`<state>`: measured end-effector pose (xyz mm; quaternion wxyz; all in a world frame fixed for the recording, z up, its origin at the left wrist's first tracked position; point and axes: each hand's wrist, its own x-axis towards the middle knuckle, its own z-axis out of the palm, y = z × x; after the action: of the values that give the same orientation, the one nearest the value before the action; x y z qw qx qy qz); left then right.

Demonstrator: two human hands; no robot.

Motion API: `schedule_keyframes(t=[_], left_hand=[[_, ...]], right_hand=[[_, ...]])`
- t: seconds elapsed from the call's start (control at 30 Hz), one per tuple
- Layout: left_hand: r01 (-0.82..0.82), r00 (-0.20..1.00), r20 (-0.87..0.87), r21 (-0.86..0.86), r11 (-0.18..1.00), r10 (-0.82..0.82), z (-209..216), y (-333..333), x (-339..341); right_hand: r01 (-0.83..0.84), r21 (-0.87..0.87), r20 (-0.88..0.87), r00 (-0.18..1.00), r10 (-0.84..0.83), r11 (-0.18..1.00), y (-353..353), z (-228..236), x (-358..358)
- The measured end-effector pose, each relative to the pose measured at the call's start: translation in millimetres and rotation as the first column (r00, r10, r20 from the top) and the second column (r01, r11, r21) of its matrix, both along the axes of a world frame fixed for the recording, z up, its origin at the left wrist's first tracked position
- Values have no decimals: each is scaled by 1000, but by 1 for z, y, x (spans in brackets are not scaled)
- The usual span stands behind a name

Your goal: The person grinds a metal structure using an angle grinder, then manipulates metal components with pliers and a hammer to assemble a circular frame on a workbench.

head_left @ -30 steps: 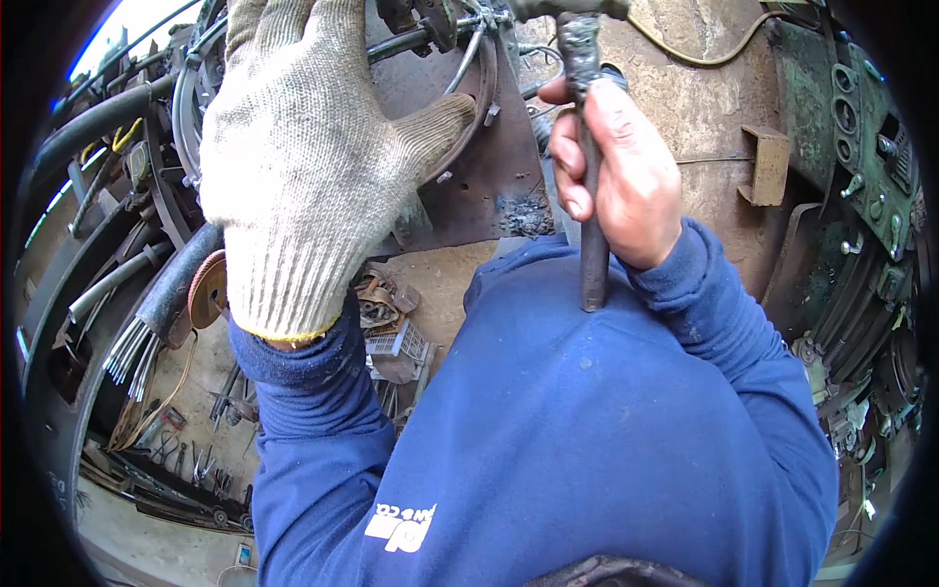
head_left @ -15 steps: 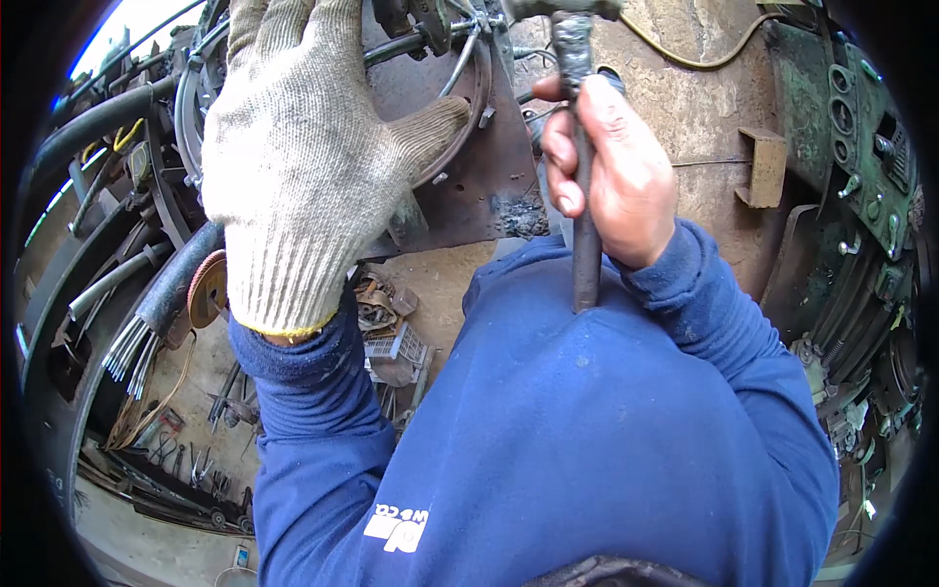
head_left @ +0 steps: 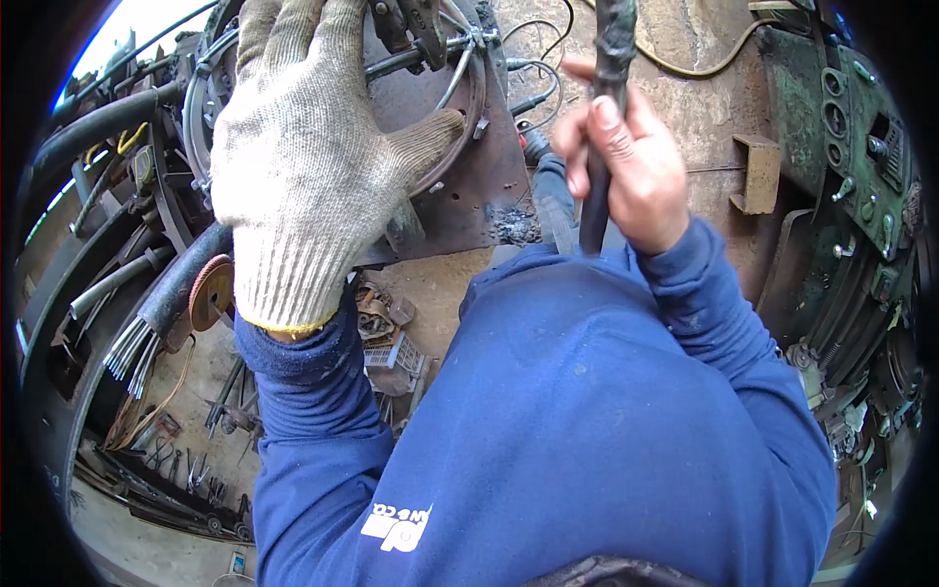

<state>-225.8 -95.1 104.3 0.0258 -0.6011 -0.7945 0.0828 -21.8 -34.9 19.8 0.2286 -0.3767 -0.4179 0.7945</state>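
Observation:
My left hand (head_left: pixel 298 157), in a knitted cream glove with a yellow-edged cuff, lies stretched out with its thumb apart. It is over a round metal ring frame (head_left: pixel 458 157) on a dark steel plate (head_left: pixel 484 186); its fingertips run up to the picture's top edge. In my bare right hand (head_left: pixel 636 166) is a hammer (head_left: pixel 614 59), gripped by its dark, lumpy metal handle. The handle stands nearly upright in front of my chest, and the hammer's head is out of view above. Clamp-like metal parts (head_left: pixel 416 29) sit beside the ring.
On the left hang a thick black pipe (head_left: pixel 108 112), a brown disc (head_left: pixel 210 293) and a bundle of thin rods (head_left: pixel 130 357). A green machine panel (head_left: pixel 861 147) with levers stands at right, near a rusty channel piece (head_left: pixel 756 174). Cables (head_left: pixel 675 67) cross the floor.
The hammer has moved up and slightly right, taking its head out of the picture. My right hand has shifted slightly right, its fingers looser. My left hand has hardly moved.

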Motion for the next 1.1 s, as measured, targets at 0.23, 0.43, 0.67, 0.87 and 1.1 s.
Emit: schedule_keyframes(t=[0.23, 0.43, 0.67, 0.87, 1.1], left_hand=[[36, 999, 4, -16, 999, -36, -4, -2, -8], [29, 999, 34, 2, 1000, -29, -3, -1, -6], [-51, 999, -6, -75, 996, 50, 3, 3, 0], [-47, 998, -44, -49, 998, 45, 8, 5, 14], [36, 999, 7, -1, 999, -36, -6, -5, -10]], right_hand=[[-67, -104, 73, 995, 75, 992, -15, -5, 7], [-228, -122, 95, 966, 240, 966, -21, 3, -1], [-3, -145, -43, 999, -4, 989, -15, 11, 5], [-115, -210, 53, 990, 129, 971, -34, 3, 1], [52, -215, -47, 997, -64, 975, -21, 16, 2]])
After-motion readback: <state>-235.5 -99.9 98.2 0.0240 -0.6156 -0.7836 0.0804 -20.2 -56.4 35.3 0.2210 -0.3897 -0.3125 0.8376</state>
